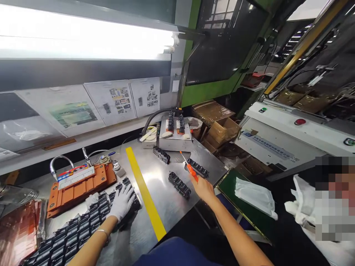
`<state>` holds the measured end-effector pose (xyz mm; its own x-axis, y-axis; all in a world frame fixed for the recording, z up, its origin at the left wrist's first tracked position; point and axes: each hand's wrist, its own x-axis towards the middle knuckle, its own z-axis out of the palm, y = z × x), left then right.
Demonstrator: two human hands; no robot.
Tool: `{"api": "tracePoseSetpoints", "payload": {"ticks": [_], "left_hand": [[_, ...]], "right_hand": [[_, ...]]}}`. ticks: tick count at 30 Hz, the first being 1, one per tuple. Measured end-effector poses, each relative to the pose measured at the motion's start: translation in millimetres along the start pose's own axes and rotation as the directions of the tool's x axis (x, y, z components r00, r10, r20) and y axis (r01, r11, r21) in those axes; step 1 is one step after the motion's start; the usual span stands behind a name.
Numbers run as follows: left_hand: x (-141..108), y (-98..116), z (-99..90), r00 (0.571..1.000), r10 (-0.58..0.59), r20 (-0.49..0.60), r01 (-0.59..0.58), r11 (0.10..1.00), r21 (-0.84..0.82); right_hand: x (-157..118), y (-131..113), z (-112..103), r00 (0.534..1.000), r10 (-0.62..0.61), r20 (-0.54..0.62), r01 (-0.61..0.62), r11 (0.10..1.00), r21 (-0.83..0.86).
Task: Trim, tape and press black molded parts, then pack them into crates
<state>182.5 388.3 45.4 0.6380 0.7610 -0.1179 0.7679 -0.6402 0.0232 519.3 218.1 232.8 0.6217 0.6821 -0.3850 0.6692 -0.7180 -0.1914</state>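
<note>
My left hand (122, 203), in a white glove, lies with fingers spread on the near end of a row of black molded plastic parts (80, 231) at the left. My bare right hand (203, 188) is closed around the handle of an orange screwdriver (192, 171). Its thin shaft points up and away, with an orange tip. Just beyond this hand is one black part (197, 168), partly hidden by the tool. Another black part (179, 184) sits to its left, and a third black part (161, 154) lies farther back on the metal table (155, 192).
A yellow stripe (145, 194) crosses the table. An orange fixture (81, 188) with hoses stands left. A grey box (176, 142) at the back bears two black parts. Cartons (222, 129) and a white machine panel (271, 144) are right. Another person's gloved hand (337, 245) shows lower right.
</note>
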Motion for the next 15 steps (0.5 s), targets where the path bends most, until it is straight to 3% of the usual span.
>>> {"api": "tracePoseSetpoints", "payload": {"ticks": [10,13,15], "left_hand": [[2,-4,11.5,0.999,0.000,-0.039,-0.001,1.000,-0.027],[3,-4,13.3,0.997,0.007,-0.074,-0.012,0.998,-0.058],[3,-3,12.3,0.996,0.005,-0.085,-0.012,0.996,-0.083]], "right_hand": [[11,15,0,1.000,-0.015,-0.011,0.016,0.996,0.083],[9,18,3,0.992,-0.109,0.056,0.101,0.986,0.136],[6,16,9,0.962,-0.226,0.153,0.196,0.963,0.185]]}}
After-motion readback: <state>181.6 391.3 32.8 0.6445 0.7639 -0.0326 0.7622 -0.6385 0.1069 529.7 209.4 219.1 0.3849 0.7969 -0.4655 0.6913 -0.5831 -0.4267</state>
